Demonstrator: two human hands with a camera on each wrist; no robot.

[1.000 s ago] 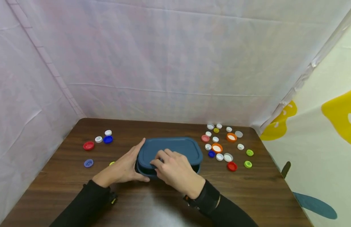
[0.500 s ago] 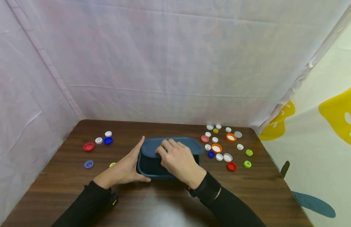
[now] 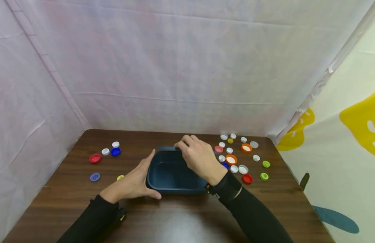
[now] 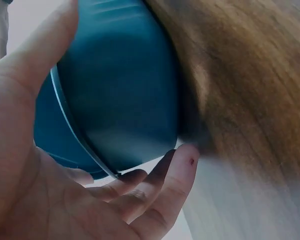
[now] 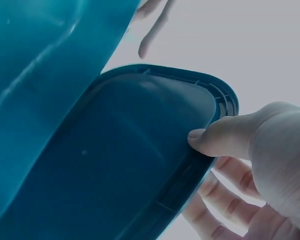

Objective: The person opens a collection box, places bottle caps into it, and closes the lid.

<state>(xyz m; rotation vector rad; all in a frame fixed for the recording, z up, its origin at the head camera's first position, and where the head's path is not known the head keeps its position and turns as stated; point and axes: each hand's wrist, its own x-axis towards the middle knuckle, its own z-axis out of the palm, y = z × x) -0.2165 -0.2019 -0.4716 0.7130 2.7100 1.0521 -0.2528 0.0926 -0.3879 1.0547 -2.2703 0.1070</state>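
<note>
A dark blue rectangular plastic container (image 3: 178, 189) sits on the table, its inside bare and uncovered in the head view. My left hand (image 3: 133, 179) grips its left end, thumb along the front and fingers round the back; the left wrist view shows the container wall (image 4: 120, 100) between thumb and fingers. My right hand (image 3: 202, 157) pinches the edge of the matching blue lid (image 5: 130, 135), thumb on the underside and fingers on the other face. The lid is tilted up behind the container's far rim, mostly hidden by the container and my right hand in the head view.
Several bottle caps in white, orange, red, blue and green, such as an orange cap (image 3: 231, 159), lie on the right of the table. More caps, including a red cap (image 3: 94, 158) and a blue cap (image 3: 115, 152), lie on the left. White curtains hang behind the table.
My right hand has lifted the lid's near edge and drawn it back toward the far side, uncovering the container. My left hand has stayed on the container's left end.
</note>
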